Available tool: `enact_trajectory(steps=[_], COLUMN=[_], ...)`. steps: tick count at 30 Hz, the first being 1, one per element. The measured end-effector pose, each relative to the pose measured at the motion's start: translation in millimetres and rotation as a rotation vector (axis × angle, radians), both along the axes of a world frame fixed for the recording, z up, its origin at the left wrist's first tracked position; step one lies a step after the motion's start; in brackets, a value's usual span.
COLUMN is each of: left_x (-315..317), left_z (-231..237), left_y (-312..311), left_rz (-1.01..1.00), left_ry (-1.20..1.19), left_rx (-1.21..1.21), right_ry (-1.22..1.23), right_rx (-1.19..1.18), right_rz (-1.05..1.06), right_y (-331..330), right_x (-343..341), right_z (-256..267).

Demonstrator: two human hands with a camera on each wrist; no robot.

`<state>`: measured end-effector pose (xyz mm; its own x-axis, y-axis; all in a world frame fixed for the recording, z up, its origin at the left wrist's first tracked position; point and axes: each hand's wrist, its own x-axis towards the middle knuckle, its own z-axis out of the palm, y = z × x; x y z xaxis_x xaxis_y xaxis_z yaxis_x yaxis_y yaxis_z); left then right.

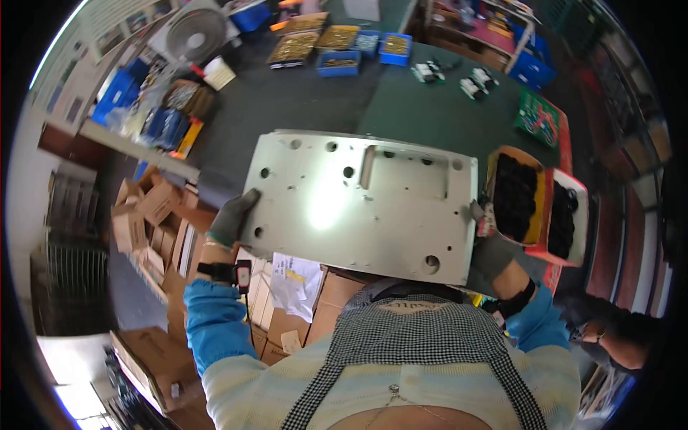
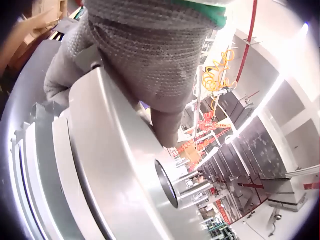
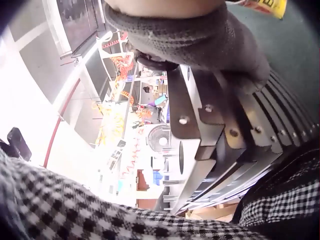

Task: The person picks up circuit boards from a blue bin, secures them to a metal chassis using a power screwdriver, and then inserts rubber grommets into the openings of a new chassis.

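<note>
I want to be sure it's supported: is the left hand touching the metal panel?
Touching. The left wrist view shows the gloved left hand wrapped over the edge of the metal panel, glove against metal.

The top panel (image 1: 401, 236) lay above further panels (image 3: 270, 112), near on the tabletop (image 1: 301, 107). Just right of it, two boxes (image 1: 536, 233) stood side by side, both filled. Far beyond the panel sat parts trays (image 1: 338, 72), a fan (image 1: 195, 36) to their left, small assemblies (image 1: 473, 84) to their right. Cartons (image 1: 158, 204) lay near left.
</note>
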<state>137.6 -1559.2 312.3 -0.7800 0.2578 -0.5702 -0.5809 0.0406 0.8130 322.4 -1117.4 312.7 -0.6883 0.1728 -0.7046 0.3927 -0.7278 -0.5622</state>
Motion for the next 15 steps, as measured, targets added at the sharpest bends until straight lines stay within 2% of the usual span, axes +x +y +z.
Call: enact_trajectory(steps=[2, 4, 6, 7, 10, 13, 15], left_x=[6, 11, 13, 17, 21, 34, 30], left_z=[10, 10, 13, 15, 22, 23, 11], left_y=[3, -3, 4, 12, 36, 63, 75], left_rz=[0.015, 0.015, -0.003, -0.003, -0.017, -0.029, -0.059], left_ry=[0.041, 0.032, 0.024, -0.003, -0.027, 0.018, 0.091], left_rx=[-0.053, -0.042, 0.006, 0.041, 0.1, 0.036, -0.016], right_ry=[0.115, 0.126, 0.182, 0.116, 0.177, 0.256, 0.323], right_rx=[-0.12, -0.041, -0.003, -0.074, -0.213, -0.166, 0.214], right_rz=[-0.035, 0.049, 0.09, -0.011, -0.113, 0.05, 0.122], right_y=[12, 26, 24, 35, 53, 86, 125], right_x=[6, 8, 19, 25, 36, 49, 55], right_z=[-30, -43, -8, -17, 5, -23, -49])
